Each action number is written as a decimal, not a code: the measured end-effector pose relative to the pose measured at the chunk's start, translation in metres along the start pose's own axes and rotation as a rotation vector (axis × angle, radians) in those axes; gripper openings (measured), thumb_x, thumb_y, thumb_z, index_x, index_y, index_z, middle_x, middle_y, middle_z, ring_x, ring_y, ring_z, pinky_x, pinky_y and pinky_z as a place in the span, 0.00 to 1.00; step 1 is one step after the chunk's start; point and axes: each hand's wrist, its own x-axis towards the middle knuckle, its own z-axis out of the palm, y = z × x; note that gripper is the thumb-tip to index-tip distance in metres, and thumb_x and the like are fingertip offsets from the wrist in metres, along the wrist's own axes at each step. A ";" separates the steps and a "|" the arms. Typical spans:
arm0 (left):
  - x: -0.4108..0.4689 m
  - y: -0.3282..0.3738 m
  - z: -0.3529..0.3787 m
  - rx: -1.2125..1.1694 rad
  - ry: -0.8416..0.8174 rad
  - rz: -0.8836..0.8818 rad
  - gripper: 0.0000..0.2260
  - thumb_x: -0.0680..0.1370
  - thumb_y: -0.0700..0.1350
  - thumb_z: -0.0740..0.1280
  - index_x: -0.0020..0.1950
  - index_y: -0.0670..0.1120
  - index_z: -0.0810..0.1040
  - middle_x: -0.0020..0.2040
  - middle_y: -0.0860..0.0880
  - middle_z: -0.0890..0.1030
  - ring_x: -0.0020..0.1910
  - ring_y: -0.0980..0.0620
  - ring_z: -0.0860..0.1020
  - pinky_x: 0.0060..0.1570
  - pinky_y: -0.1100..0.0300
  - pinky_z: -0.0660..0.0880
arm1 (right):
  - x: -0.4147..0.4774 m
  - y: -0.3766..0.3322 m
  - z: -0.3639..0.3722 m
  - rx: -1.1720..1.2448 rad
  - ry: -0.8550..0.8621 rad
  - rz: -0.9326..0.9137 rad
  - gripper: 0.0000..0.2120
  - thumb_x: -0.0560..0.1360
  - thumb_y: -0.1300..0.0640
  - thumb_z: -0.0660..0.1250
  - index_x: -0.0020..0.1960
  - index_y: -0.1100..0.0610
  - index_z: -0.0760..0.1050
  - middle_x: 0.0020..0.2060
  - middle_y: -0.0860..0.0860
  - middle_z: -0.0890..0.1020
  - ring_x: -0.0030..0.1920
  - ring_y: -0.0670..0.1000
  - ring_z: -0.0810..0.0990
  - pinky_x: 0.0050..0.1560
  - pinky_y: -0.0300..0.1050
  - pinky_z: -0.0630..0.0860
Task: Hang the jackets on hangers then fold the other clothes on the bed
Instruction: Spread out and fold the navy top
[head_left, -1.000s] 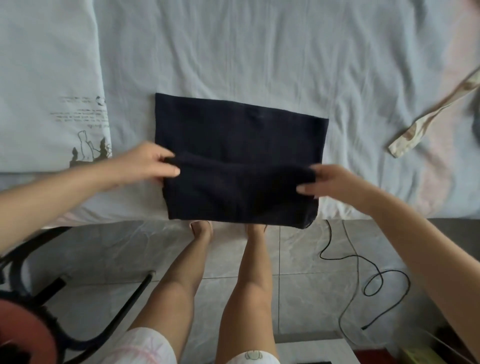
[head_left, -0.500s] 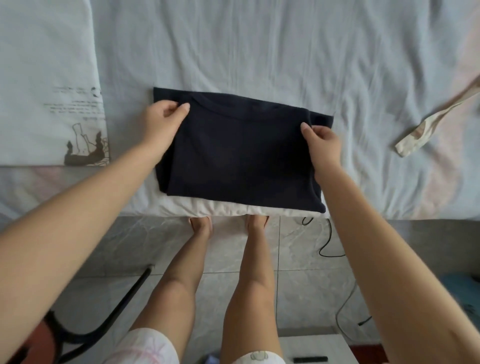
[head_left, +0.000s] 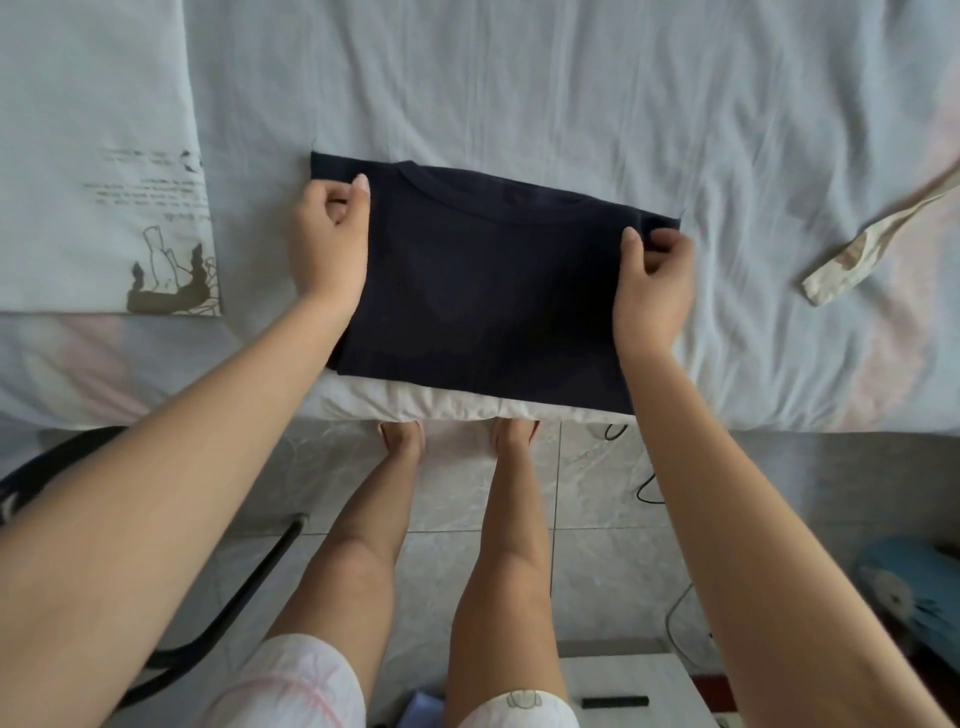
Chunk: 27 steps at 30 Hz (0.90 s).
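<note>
On bed (head_left: 519, 78), both hands (head_left: 327, 244) (head_left: 654, 280) pinching dark shirt (head_left: 488, 291)

Printed lines on pale pillowcase (head_left: 98, 171) above dark drawing; too small to read.

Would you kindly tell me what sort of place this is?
Most likely a bedroom in a home: a bed with pale, wrinkled covering, a printed pillow on its left side, a navy top being folded at its near edge, and a tiled floor below.
</note>
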 end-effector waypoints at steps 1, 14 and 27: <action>-0.007 0.000 -0.003 0.075 0.029 -0.027 0.12 0.78 0.56 0.61 0.47 0.48 0.73 0.33 0.58 0.72 0.31 0.62 0.72 0.33 0.68 0.67 | -0.007 0.001 0.002 -0.118 0.042 -0.144 0.18 0.78 0.47 0.61 0.64 0.54 0.70 0.54 0.47 0.76 0.53 0.44 0.76 0.55 0.42 0.73; -0.047 -0.062 -0.036 0.367 -0.038 0.288 0.11 0.79 0.48 0.58 0.57 0.44 0.72 0.32 0.49 0.75 0.31 0.43 0.75 0.31 0.50 0.70 | -0.058 0.093 -0.016 -0.748 -0.087 -0.392 0.34 0.80 0.41 0.53 0.78 0.51 0.42 0.77 0.55 0.52 0.76 0.57 0.55 0.75 0.57 0.47; -0.085 -0.105 -0.049 0.935 -0.408 0.733 0.27 0.81 0.54 0.49 0.78 0.55 0.43 0.78 0.46 0.48 0.77 0.53 0.40 0.73 0.47 0.40 | -0.032 0.003 -0.051 -0.300 -0.488 0.002 0.32 0.73 0.59 0.70 0.71 0.57 0.58 0.51 0.46 0.75 0.42 0.43 0.73 0.33 0.32 0.65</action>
